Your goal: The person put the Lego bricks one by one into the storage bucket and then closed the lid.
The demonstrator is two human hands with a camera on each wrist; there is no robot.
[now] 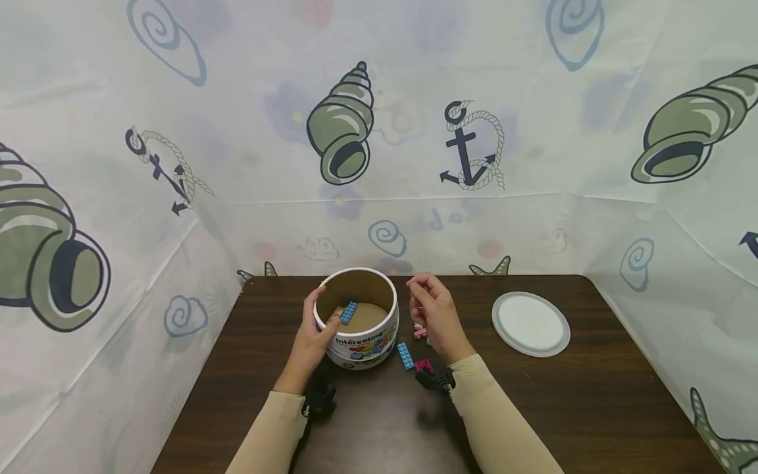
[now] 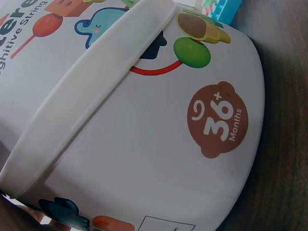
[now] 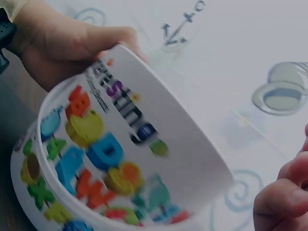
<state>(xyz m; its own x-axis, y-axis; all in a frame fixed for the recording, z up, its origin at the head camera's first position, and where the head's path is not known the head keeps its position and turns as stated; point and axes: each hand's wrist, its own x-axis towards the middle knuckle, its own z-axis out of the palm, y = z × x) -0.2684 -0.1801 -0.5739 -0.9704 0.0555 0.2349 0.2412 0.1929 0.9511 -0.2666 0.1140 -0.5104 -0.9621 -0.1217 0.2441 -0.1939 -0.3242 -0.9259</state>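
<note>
A round white bucket (image 1: 362,349) with colourful printed letters stands on the table. My left hand (image 1: 310,341) grips its left side at the rim, thumb toward the near edge. Inside the bucket lies a blue toy brick (image 1: 349,313); beside the thumb is a small brownish patch, too small to identify. To the right of the bucket, my right hand (image 1: 437,317) is raised with its fingers bent toward the thumb. Nothing shows between those fingertips, though the fingers (image 3: 284,195) hide part of the grasp. Below that hand lie another blue brick (image 1: 405,355), a magenta brick (image 1: 423,365) and pink pieces (image 1: 420,332).
A round white lid (image 1: 531,324) with a grey edge lies to the right on the dark wooden table (image 1: 598,388). A pale cloth (image 1: 414,131) printed with shells and anchors encloses the table at the back and sides.
</note>
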